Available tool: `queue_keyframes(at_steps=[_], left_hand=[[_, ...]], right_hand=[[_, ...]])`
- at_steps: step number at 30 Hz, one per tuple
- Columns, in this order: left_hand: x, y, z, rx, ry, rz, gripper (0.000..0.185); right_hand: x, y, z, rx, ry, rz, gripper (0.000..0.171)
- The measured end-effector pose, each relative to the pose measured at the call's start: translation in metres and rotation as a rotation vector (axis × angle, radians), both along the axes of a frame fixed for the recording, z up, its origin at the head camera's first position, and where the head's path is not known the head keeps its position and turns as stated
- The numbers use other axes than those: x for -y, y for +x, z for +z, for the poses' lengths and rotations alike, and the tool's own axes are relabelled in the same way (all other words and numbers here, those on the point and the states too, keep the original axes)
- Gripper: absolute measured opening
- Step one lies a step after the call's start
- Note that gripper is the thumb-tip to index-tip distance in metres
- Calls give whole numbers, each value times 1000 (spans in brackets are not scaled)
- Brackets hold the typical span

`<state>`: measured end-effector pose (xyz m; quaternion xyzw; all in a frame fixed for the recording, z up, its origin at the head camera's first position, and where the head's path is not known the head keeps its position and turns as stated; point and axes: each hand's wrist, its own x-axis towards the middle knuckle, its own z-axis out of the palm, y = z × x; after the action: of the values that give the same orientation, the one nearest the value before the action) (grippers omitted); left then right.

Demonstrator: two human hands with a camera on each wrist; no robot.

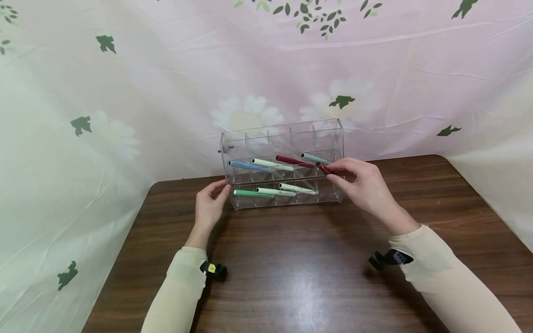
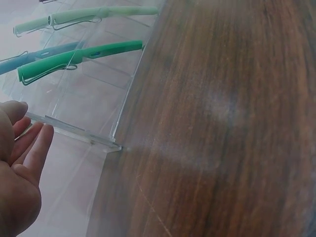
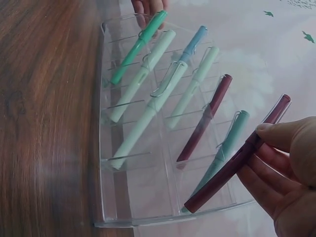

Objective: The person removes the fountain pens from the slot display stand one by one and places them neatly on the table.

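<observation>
Head view gives me the whole layout: clear rack (image 1: pixel 283 162) standing at the back edge of the table (image 1: pixel 291 268), one hand at each end. It hides the grips though. Right wrist view fills that in: my right hand (image 3: pixel 289 173) pinches a maroon pen (image 3: pixel 237 155) between thumb and fingers, fingers curled under the barrel. The pen is tilted over the rack's right end, its low tip at the front rim, not seated in a slot. In the head view only a short red stub shows past the fingers.

Left wrist view shows what the others miss: my left hand (image 2: pixel 19 163) is flat, fingers straight and together, fingertips at the rack's end-wall edge. Holding nothing. Whether it presses or just touches, I cannot tell.

Pen count from the right wrist view, eight in all:
- green (image 3: pixel 138 47): 1
- pale mint (image 3: pixel 148 101): 3
- blue (image 3: pixel 192 44): 1
- teal (image 3: pixel 222 150): 1
- maroon: 2, one in a slot (image 3: pixel 205 118), one in my hand

So seven in the rack: three in the front row, four in the row behind. One rack, one table.

Left wrist view catches only three pens through the acrylic: green, blue and one mint.
</observation>
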<state>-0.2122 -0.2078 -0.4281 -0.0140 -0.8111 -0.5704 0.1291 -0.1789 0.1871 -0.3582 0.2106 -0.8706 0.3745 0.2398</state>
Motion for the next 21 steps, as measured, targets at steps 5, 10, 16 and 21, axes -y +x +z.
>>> queue_keyframes(at_steps=[5, 10, 16, 21], left_hand=[[-1, 1, 1, 3, 4, 2, 26], [0, 2, 1, 2, 7, 2, 26], [1, 2, -1, 8, 2, 0, 26], [1, 2, 0, 11, -5, -1, 27]], right_hand=[[-7, 4, 0, 18, -13, -14, 20], [-16, 9, -2, 66, -32, -35, 21], [-26, 17, -6, 116, -55, -62, 19], [-36, 23, -13, 153, -41, -109, 17]])
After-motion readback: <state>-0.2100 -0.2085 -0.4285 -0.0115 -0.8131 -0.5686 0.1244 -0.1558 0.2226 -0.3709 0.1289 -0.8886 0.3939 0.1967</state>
